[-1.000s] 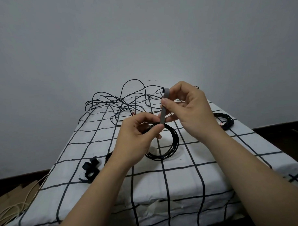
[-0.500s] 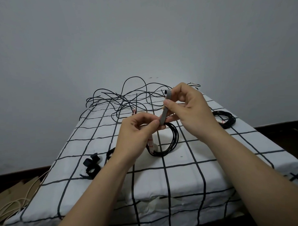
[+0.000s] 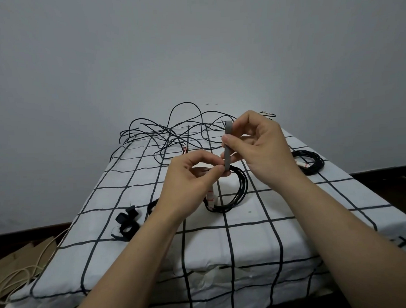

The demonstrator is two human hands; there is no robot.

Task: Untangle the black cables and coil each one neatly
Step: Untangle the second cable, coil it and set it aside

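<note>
Far end: the tangle (image 3: 173, 136) sprawls on the table (image 3: 246, 240), behind your hands.
Centre: the coil (image 3: 236, 194) sits under your left hand (image 3: 189, 182) and right hand (image 3: 259, 149), with the strap (image 3: 227, 150) upright between them.
Right: a second coil (image 3: 310, 161) lies well apart.
Left: loose straps (image 3: 127, 222) lie beside your left wrist.

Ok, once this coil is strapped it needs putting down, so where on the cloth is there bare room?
Bare: the near strip of the checked cloth between your forearms, below the held coil; the patch between the right forearm and the finished coil. Crowded: the far end under the loose cables, and the left edge by the black straps.
</note>
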